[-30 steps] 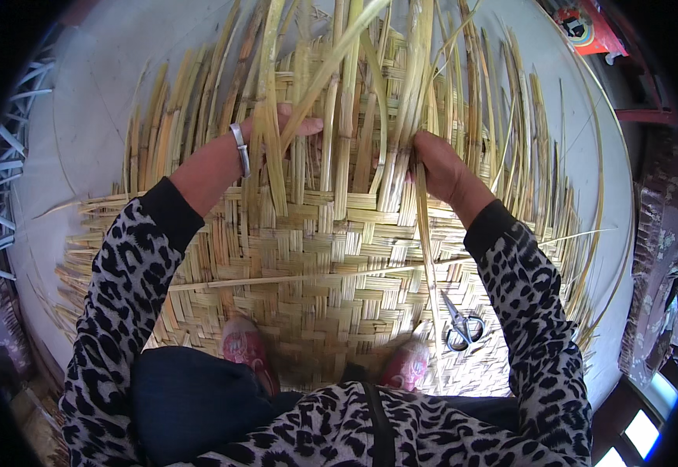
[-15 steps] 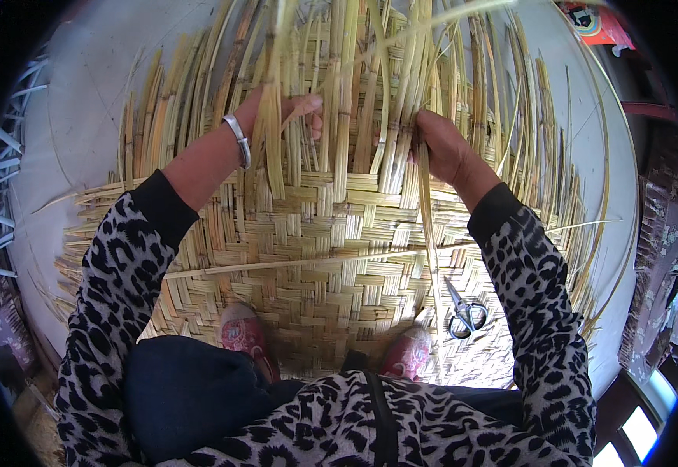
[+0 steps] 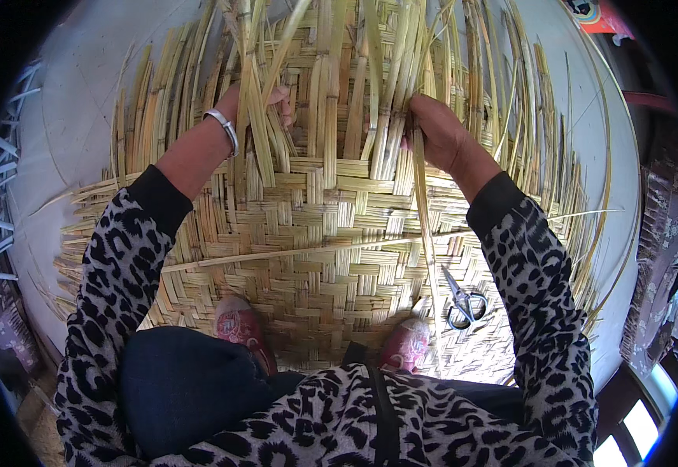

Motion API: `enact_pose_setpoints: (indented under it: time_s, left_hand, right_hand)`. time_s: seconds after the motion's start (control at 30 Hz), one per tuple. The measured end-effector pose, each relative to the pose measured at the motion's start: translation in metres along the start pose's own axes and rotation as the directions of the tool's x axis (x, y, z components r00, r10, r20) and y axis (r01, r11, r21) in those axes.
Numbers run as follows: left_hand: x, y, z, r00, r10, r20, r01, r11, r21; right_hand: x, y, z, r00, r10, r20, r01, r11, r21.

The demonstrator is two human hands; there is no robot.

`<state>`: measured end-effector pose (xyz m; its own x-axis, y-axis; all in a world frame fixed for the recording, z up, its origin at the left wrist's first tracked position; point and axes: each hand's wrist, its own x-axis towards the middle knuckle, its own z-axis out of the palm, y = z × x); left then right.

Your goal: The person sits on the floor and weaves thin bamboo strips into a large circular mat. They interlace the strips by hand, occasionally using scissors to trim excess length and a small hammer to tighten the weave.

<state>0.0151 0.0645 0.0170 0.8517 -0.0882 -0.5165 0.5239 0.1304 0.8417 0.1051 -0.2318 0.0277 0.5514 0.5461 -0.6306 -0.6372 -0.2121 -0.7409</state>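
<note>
A large woven bamboo mat point(image 3: 331, 233) lies on the floor, with loose upright strips point(image 3: 370, 78) rising at its far edge. My left hand point(image 3: 265, 105) reaches among the loose strips and closes on a bunch of them; a metal bangle sits on that wrist. My right hand point(image 3: 436, 132) grips several strips and pinches one long strip point(image 3: 424, 233) that trails down over the mat toward me.
Scissors point(image 3: 463, 300) lie on the mat near my right foot. My two pink shoes point(image 3: 238, 323) rest on the mat's near edge. A long loose strip point(image 3: 308, 253) lies crosswise. Pale floor point(image 3: 66, 117) surrounds the mat; red objects point(image 3: 603, 15) sit far right.
The view has shifted slightly, so both hands sit lower in the picture. My left hand has pushed deeper into the loose strips; my right hand keeps hold of its strips.
</note>
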Motion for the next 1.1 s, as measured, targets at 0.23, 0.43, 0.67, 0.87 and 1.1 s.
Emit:
enact_pose_setpoints:
  time_s: [0.23, 0.43, 0.67, 0.87, 1.1]
  left_hand:
    - [0.01, 0.016, 0.036, 0.952, 0.246, 0.18, -0.278, 0.944, 0.178]
    - [0.016, 0.018, 0.036, 0.963, 0.186, 0.194, -0.24, 0.92, 0.31]
    - [-0.014, 0.012, 0.004, 0.984, 0.131, 0.122, -0.143, 0.985, 0.1]
    - [-0.009, 0.021, 0.024, 0.972, 0.213, 0.102, -0.231, 0.945, 0.23]
    - [0.02, 0.021, 0.048, 0.973, 0.016, 0.229, -0.002, 0.998, -0.058]
  right_hand:
    - [0.009, -0.011, -0.008, 0.974, -0.021, 0.223, 0.035, 0.998, -0.061]
    - [0.015, -0.021, 0.007, 0.897, -0.198, 0.395, 0.154, 0.978, 0.14]
    - [0.015, -0.023, 0.012, 0.909, -0.162, 0.384, 0.098, 0.978, 0.182]
    - [0.014, -0.02, 0.008, 0.914, -0.155, 0.374, 0.092, 0.979, 0.18]
    - [0.007, -0.023, 0.013, 0.953, -0.124, 0.276, 0.112, 0.992, 0.061]
